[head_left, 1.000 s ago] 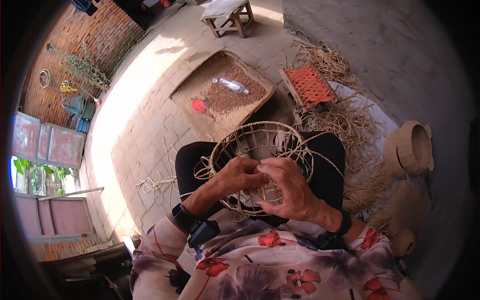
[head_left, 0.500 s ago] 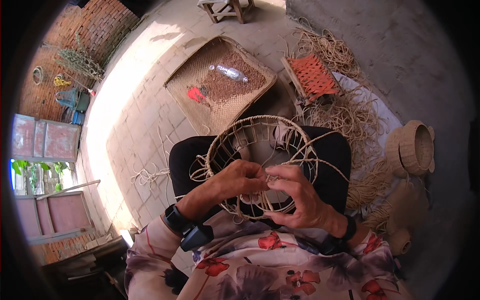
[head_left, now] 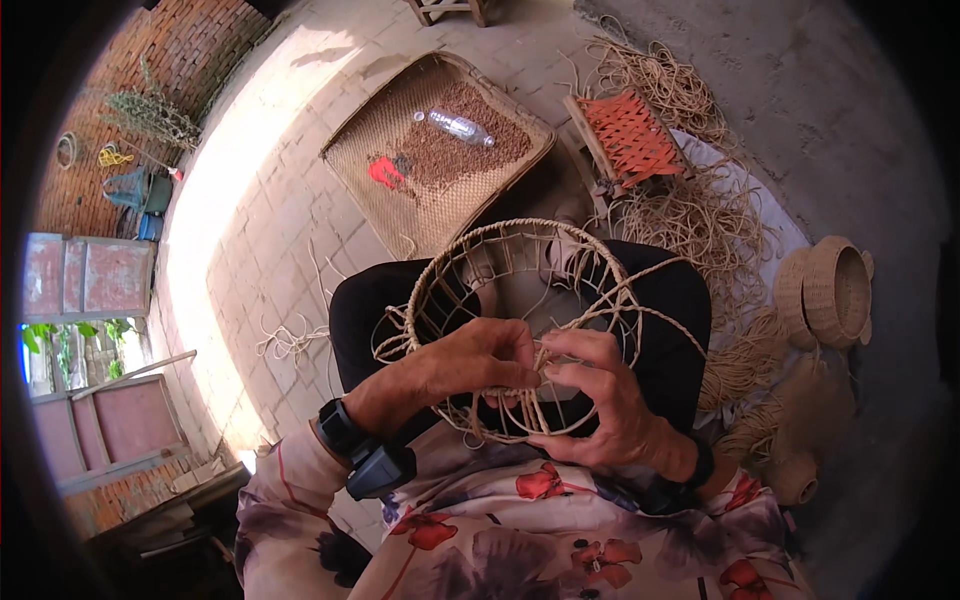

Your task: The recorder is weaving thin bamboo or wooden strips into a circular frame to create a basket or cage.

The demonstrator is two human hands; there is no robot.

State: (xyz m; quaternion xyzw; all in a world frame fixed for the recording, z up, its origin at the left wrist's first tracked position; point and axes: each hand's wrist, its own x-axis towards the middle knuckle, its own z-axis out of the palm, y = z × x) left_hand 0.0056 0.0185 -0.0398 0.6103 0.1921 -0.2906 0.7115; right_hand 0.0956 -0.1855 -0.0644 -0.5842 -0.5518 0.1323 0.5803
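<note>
An unfinished round basket of straw-coloured cord rests on my lap, its twisted rim uppermost and its sides open between thin uprights. My left hand reaches over the near side, thumb and fingers closed on cord strands there. Close beside it, my right hand pinches the cords with its fingertips, while its thumb lies lower, near the basket's near edge. The exact grip of the fingertips is partly hidden. Loose cord ends stick out from the basket's left and right sides, across my dark trousers.
Ahead lies a woven tray holding brown kernels, a clear plastic bottle and a red item. At right are a stool with an orange woven seat, heaped cord and a finished woven basket. A wooden stool stands farther off.
My two hands have shifted slightly at the basket's near side, still on the cords. The view has tilted a little, so the tray and far stool sit higher.
</note>
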